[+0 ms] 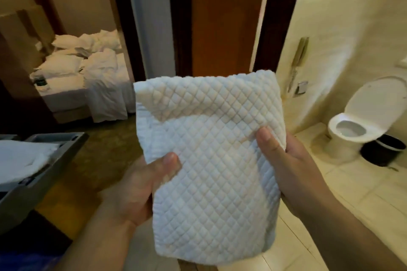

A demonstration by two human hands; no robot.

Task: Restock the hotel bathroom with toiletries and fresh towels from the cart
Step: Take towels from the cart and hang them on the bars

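Note:
A folded white towel with a quilted diamond pattern is held up in front of me by both hands. My left hand grips its left edge, thumb on top and fingers hidden behind. My right hand grips the right edge the same way, thumb pressed into the cloth. The grey cart stands at the lower left with more white linen in its top tray.
The bathroom lies to the right, with a white toilet, lid up, and a black bin beside it on the tiled floor. A brown door stands ahead. An unmade bed with white bedding shows at the left.

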